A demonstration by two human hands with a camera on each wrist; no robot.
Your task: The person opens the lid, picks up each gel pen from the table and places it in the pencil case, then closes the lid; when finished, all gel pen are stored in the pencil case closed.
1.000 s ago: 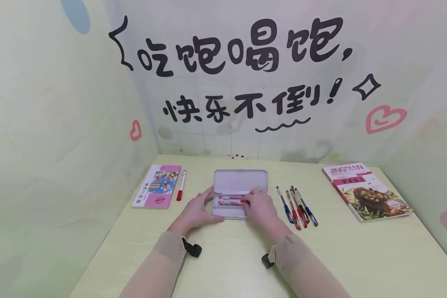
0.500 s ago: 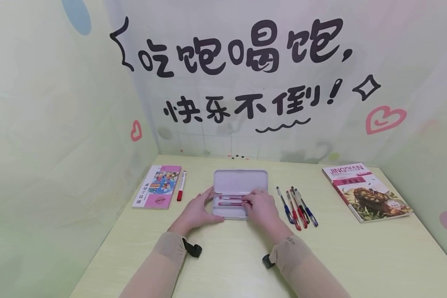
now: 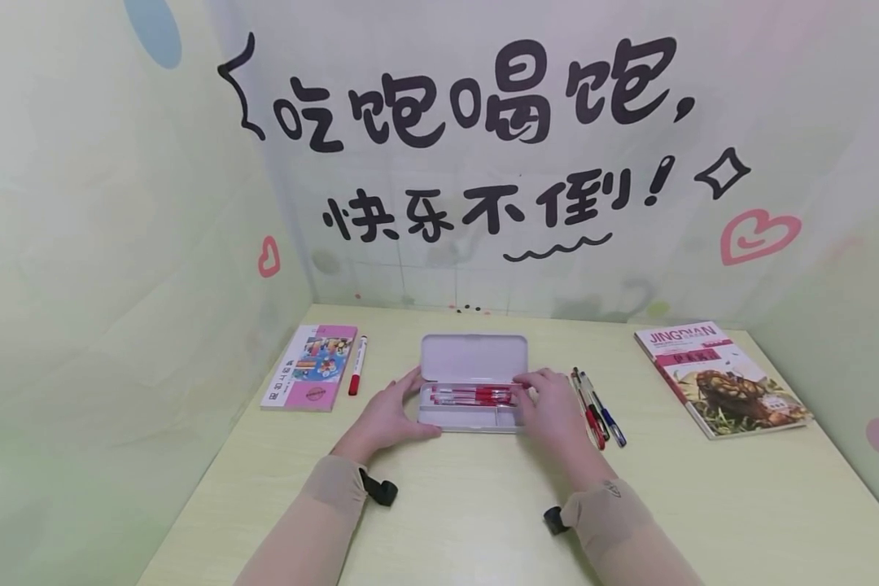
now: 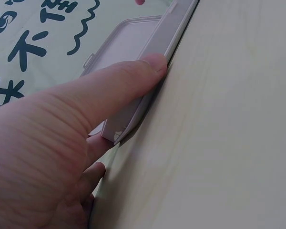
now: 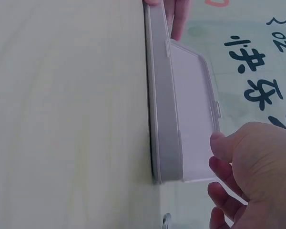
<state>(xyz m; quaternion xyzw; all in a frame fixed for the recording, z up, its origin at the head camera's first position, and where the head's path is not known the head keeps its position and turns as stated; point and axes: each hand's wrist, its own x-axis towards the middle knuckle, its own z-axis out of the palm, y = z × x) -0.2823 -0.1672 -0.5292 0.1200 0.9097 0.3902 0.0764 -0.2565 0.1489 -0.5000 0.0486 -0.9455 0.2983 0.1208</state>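
A pale lilac pencil case (image 3: 450,419) lies on the table with its lid (image 3: 472,356) tipped back. Several red gel pens (image 3: 476,399) fill its rear compartment, and the front one has a small divider toward the right. At the left end, my left hand (image 3: 388,413) grips the case, thumb along the front wall and fingers round the side. My right hand (image 3: 554,408) hovers at the case's right end, fingers loosely bent with nothing between them in the right wrist view. Loose gel pens (image 3: 602,411) in red, black and blue lie just right of it, some hidden behind it.
A pink-covered book (image 3: 311,366) and a red-capped marker (image 3: 359,365) lie at the left. To the far right is a magazine (image 3: 721,378). A printed backdrop (image 3: 439,277) rises behind the table.
My right hand has let go of a red pen inside the case and moved right toward the loose pens. The left hand has stayed on the case.
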